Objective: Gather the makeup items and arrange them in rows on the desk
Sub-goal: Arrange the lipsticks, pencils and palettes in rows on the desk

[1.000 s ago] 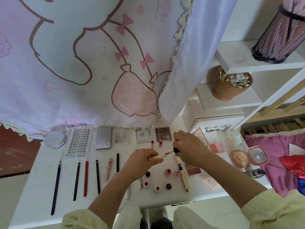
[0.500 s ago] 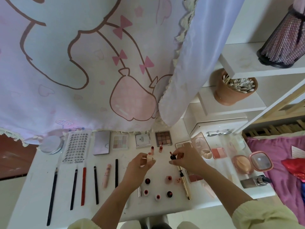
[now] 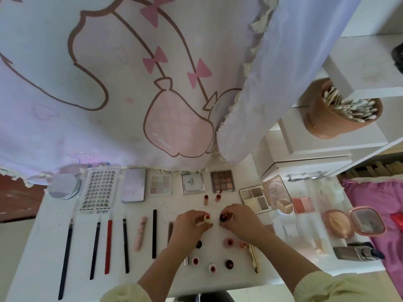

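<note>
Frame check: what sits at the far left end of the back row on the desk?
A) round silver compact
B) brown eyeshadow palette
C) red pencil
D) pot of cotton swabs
A: the round silver compact lies at the row's left end, just left of the lash card.

The worktop (image 3: 32, 247) carries one round mirror (image 3: 63, 186), one lash sheet (image 3: 99, 189) and four square palettes (image 3: 161, 182) along the back, with a fifth, open palette (image 3: 254, 198) to their right. Five slim pencils (image 3: 125, 245) lie side by side, four dark and one red, next to one pink tube (image 3: 140, 233). Eight small lip pots (image 3: 229, 263) stand loose, two farther back and six nearer. The left hand (image 3: 189, 225) holds one pale tube (image 3: 207, 219), and the right hand (image 3: 242, 221) holds one dark-topped piece (image 3: 222, 218).
</note>
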